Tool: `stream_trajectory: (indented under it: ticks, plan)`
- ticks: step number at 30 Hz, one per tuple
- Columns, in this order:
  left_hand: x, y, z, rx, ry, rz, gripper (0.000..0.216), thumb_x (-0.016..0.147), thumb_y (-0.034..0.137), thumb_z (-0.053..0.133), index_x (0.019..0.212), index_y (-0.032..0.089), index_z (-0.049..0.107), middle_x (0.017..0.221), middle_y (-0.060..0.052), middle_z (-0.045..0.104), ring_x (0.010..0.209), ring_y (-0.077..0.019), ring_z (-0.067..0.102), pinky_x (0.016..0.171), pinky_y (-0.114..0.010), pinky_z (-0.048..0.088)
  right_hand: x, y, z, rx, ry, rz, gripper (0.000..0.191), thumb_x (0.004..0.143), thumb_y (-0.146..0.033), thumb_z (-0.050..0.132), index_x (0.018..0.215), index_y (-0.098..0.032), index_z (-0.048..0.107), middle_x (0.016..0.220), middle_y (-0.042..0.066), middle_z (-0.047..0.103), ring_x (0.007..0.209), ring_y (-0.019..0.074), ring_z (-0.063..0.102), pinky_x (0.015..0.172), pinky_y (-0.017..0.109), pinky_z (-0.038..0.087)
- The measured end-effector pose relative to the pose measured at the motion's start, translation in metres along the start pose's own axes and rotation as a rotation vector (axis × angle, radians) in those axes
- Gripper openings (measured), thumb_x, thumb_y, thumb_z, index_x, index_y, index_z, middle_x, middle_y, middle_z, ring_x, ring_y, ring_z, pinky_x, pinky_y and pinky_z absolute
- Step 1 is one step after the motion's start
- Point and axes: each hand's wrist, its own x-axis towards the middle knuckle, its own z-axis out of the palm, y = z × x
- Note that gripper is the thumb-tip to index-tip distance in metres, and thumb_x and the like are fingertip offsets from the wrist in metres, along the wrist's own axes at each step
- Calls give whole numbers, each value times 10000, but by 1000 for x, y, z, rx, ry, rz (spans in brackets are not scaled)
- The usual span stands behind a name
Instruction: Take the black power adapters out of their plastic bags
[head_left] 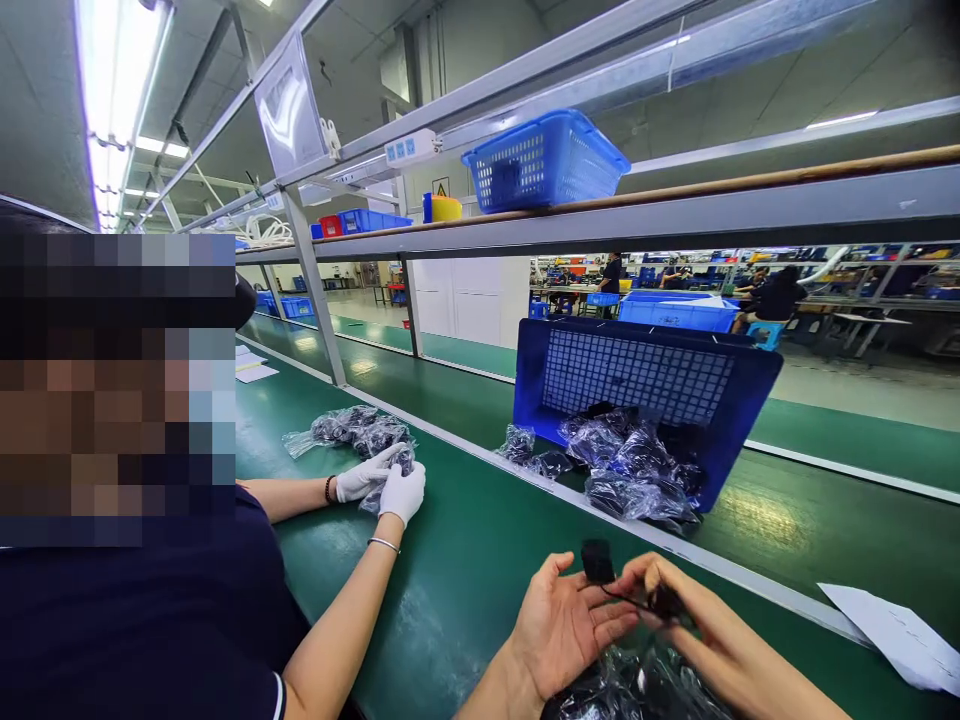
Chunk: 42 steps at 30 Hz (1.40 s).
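My left hand (pixel 559 625) is palm up at the bottom middle, thumb and fingers curled round a small black block-shaped part (pixel 598 561) with a thin black cable. My right hand (pixel 694 625) pinches the other end of that cable, a small dark piece (pixel 664 602), close beside the left fingers. Below both hands lies a pile of clear plastic bags with black parts (pixel 637 690). A dark blue crate (pixel 645 385) lies tipped on its side beyond them, spilling more bagged black parts (pixel 630 465) onto the green belt (pixel 465 560).
A co-worker sits at my left; their white-gloved hands (pixel 386 485) work on bagged parts (pixel 352 430). White paper (pixel 892 630) lies at the right. A light blue basket (pixel 547 160) stands on the overhead shelf. More people work at distant benches (pixel 780 295).
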Motion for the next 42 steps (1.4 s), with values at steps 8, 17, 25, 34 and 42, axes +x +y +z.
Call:
stream_trajectory:
  ticks: [8, 17, 25, 34, 42]
  plan:
    - [-6, -3, 4, 304, -23, 123, 513, 1011, 444, 423, 1268, 43, 614, 1280, -230, 643, 924, -202, 695, 811, -303, 538, -31, 3, 4, -129, -37, 31, 173, 925, -314, 590, 934, -250, 430, 1265, 57, 546, 1149, 232, 538, 879, 268, 518]
    - [-23, 9, 19, 432, -142, 300, 452, 976, 336, 496, 1335, 71, 570, 1199, -209, 658, 956, -204, 634, 846, -327, 521, -35, 21, -10, -330, -110, 108, 105, 1016, -351, 445, 970, -267, 488, 1268, 47, 493, 1125, 204, 525, 959, 293, 460]
    - [-26, 9, 21, 497, -189, 272, 483, 950, 337, 520, 1342, 57, 558, 1214, -231, 655, 921, -202, 645, 825, -322, 522, -45, 46, -20, -534, -6, 4, 459, 801, -90, 549, 1179, -346, 585, 1466, 60, 413, 1292, 250, 510, 1007, 328, 513]
    - [-29, 11, 28, 513, -166, 246, 473, 949, 345, 539, 1332, 70, 567, 1214, -222, 653, 927, -207, 640, 826, -331, 521, -35, 39, -22, -891, 245, -283, 705, 638, -76, 551, 1282, -363, 570, 1111, 78, 574, 988, 268, 635, 743, 368, 616]
    - [-21, 5, 18, 513, -155, 174, 436, 919, 327, 525, 1265, 70, 591, 1174, -211, 662, 904, -224, 661, 816, -359, 526, -36, 46, -12, -856, 301, -254, 605, 874, -111, 403, 1406, -390, 471, 1216, 73, 555, 874, 179, 702, 624, 249, 607]
